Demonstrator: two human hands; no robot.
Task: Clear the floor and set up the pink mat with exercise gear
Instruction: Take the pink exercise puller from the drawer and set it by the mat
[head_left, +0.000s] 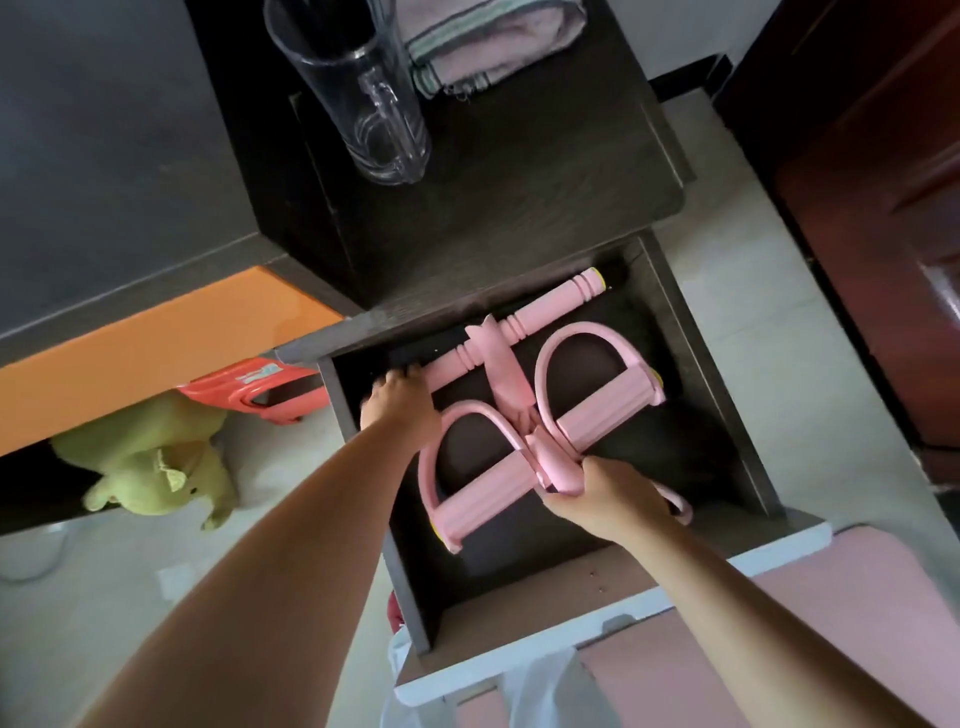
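Open drawer (727, 395) of dark nightstand (519, 208); inside, one pink pedal puller (498, 415), lying flat on drawer floor. Two long bars, both running diagonally, lower left to upper right; two foot loops; joined by centre straps. Left hand (400, 400) closed over left end of far handle bar. Right hand (602, 493) clenched on strap bundle at near pedal bar. Both in contact; lift likely straight up and toward body. Pink mat (857, 597) just beside drawer front, lower right. Also noted: one glass mug (358, 93), one folded towel (483, 41), one green plush toy (150, 457) on floor.
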